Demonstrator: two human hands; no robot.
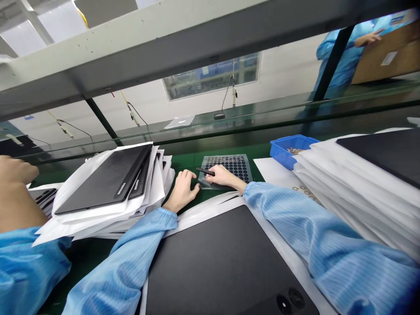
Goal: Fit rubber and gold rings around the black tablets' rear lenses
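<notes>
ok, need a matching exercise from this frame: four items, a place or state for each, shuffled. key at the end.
Items
1. right hand
2. blue tray
3. left hand
4. large dark device

Places or states
A. beside the dotted sheet, no tool in it
B. nearest the camera, two round lens-like spots at one corner
C. gripping a thin dark tool
D. holding small pieces

Pairs: 1-C, 2-D, 3-A, 4-B

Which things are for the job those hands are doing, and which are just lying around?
Seem part of the job:
black pen-like tool, in the right hand
dotted sheet, by the left hand
dark device in front, perhaps

Seem to be just lying around:
pale sheet farther back
round black thing right of it
</notes>
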